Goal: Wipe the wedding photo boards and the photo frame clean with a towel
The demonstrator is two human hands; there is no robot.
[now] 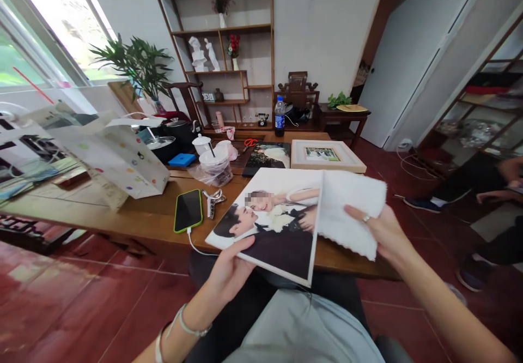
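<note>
Your left hand (232,267): closed on photo panel (281,229), near edge; your right hand (382,231): pinching white cloth (341,189).

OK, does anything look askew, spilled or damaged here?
No spill or damage stands out. The rectangular, white-edged photo panel tilts in the left hand, likely normal handling. Blocky pixelation over its picture looks odd, probably an image effect.

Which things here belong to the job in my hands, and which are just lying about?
Belong:
photo, in your left hand
cloth, in your right hand

Apparently just lying about:
phone
bottle
bag
blue box
framed picture, though perhaps related
</note>
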